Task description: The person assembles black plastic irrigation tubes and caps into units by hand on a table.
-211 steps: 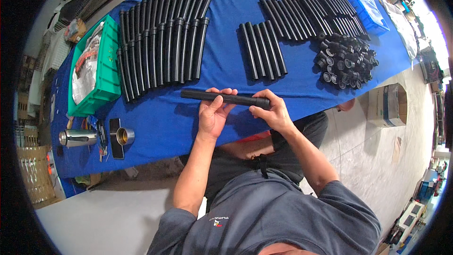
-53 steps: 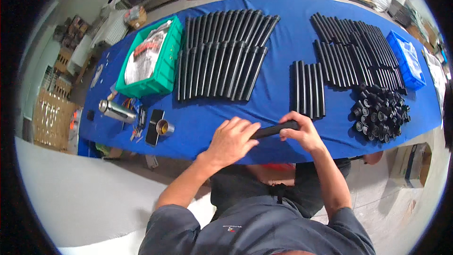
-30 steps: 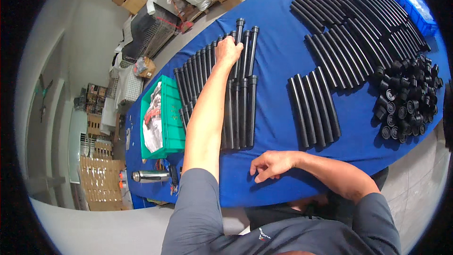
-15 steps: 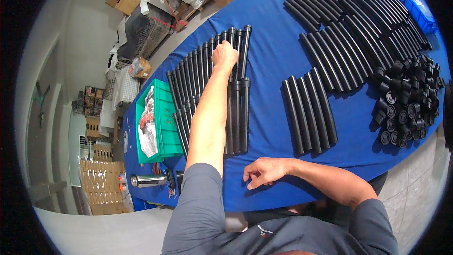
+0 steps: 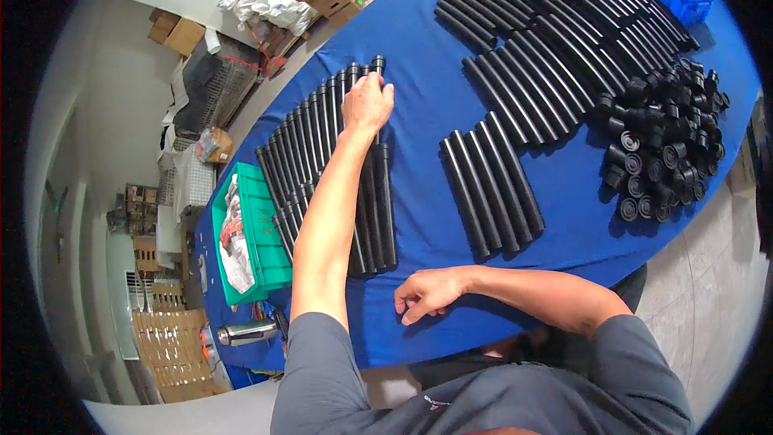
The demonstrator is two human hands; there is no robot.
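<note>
My left hand (image 5: 368, 105) reaches over the upper end of a row of black tubes with caps (image 5: 322, 117), left of the table's middle. Its fingers are closed around the upper end of a tube near the right end of that row, and the back of the hand covers most of that tube's cap. A second row of capped tubes (image 5: 386, 209) lies below, partly hidden by my forearm. My right hand (image 5: 431, 290) rests on the blue cloth near the front edge, holding nothing, its fingers loosely bent and the thumb apart.
Five-odd is not counted: several uncapped tubes (image 5: 491, 185) lie right of centre, and more tubes (image 5: 555, 56) fill the back right. A pile of black caps (image 5: 668, 149) sits at the right. A green crate (image 5: 270, 250), a steel flask (image 5: 245, 332) and a blue bin (image 5: 688, 4) stand along the edges.
My left hand has moved right along the row of capped tubes, toward its right end. The whole view has shifted. My right hand stays resting on the cloth.
</note>
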